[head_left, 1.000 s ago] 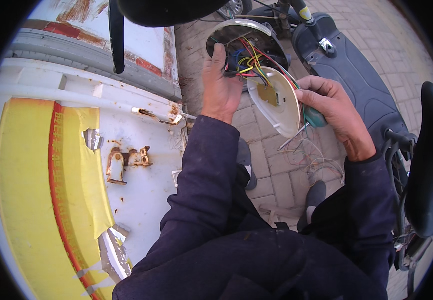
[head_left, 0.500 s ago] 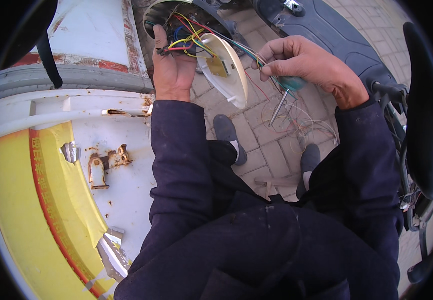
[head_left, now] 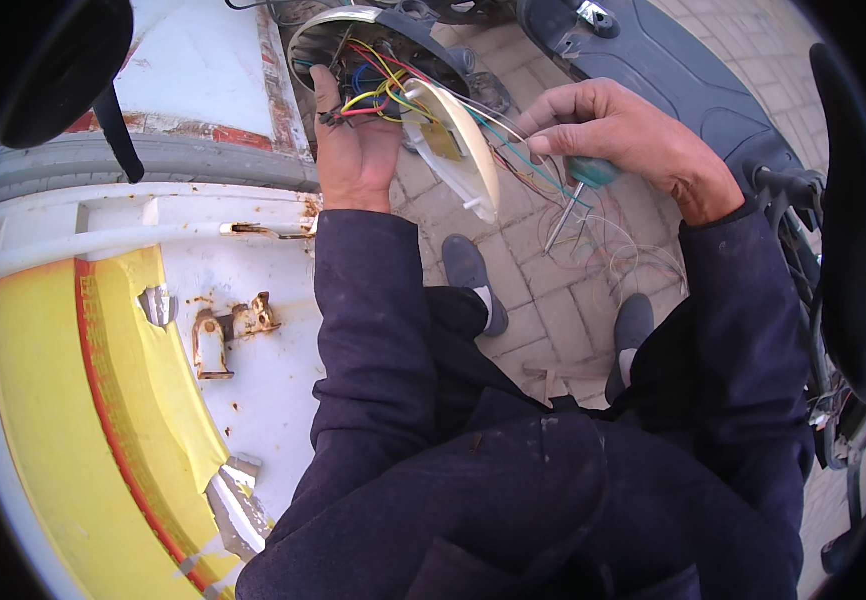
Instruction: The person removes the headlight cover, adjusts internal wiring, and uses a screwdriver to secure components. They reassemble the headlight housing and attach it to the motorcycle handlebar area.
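My left hand [head_left: 358, 160] is turned palm up, thumb raised, with a red, yellow and black wire bundle [head_left: 378, 98] across it. Its fingers curl behind a curved cream cover [head_left: 471, 150], whose inner side carries a tan plate; the fingertips are hidden. My right hand [head_left: 623, 140] is closed, thumb and forefinger meeting by thin wires [head_left: 513, 130]. A screwdriver [head_left: 593, 172] with a teal handle is tucked under its fingers, shaft slanting down. Beyond my left hand lies the round cream housing [head_left: 338, 35], open toward me, with wires coming out of it.
At left, a white panel [head_left: 278, 390] bears rusty brackets [head_left: 233, 330] and a torn yellow sheet [head_left: 63, 390]. A dark plastic body panel [head_left: 658, 75] stands at the far right. Loose thin wires [head_left: 633, 250] hang above the paving [head_left: 533, 270] near my shoes.
The whole view has shifted slightly. Thin wires by my right hand have spread and lie differently. Both hands keep nearly the same pose, the screwdriver still in the right one.
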### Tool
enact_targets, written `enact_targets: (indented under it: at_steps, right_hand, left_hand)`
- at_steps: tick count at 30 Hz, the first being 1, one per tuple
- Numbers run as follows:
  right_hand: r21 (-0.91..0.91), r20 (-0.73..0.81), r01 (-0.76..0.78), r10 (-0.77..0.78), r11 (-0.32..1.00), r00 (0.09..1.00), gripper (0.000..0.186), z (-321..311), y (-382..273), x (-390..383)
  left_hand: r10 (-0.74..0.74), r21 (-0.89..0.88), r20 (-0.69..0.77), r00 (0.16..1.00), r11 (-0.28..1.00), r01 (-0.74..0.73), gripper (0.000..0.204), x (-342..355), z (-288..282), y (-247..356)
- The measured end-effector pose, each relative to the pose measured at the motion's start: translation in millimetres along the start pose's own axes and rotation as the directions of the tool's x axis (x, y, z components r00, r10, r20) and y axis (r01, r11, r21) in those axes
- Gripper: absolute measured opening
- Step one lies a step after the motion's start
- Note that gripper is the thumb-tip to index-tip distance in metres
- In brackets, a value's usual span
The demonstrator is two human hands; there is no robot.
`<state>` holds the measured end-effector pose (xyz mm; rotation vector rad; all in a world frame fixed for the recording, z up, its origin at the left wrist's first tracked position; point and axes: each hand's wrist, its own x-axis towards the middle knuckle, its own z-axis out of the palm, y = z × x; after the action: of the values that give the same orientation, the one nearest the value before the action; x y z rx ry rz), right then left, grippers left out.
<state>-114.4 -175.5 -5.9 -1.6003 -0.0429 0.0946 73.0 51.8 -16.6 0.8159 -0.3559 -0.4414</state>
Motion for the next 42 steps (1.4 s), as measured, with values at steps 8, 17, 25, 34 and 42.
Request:
enact_targets:
  at_steps: [8, 17, 25, 34, 42]
  right_hand:
    - [0.014, -0.029, 0.003, -0.002, 1.000, 1.000, 0.038, 3, 9, 3]
    - [-0.138, -0.089, 0.039, -0.052, 0.990, 0.995, 0.031, 10, 11, 10]
    - [-0.120, -0.125, -0.022, 0.007, 0.993, 0.992, 0.035, 15, -3, 3]
    - [-0.152, -0.166, -0.041, 0.016, 0.987, 0.986, 0.034, 33, 1, 9]
    - [-0.025, -0.163, -0.010, 0.006, 1.000, 0.987, 0.028, 40, 8, 14]
  left_hand:
    - [-0.180, -0.073, -0.093, 0.979, 0.982, 0.173, 0.055, 0, -10, 5]
    - [0.085, 0.466, -0.018, 0.996, 0.882, -0.066, 0.044, -32, 6, 6]
    - [-0.283, -0.080, -0.100, 0.954, 0.958, 0.275, 0.056, -22, 13, 14]
    - [-0.023, -0.105, 0.007, 1.000, 0.994, 0.024, 0.054, -8, 9, -3]
    - [0.044, 0.005, 0.127, 0.991, 0.999, -0.045, 0.048, -13, 13, -2]
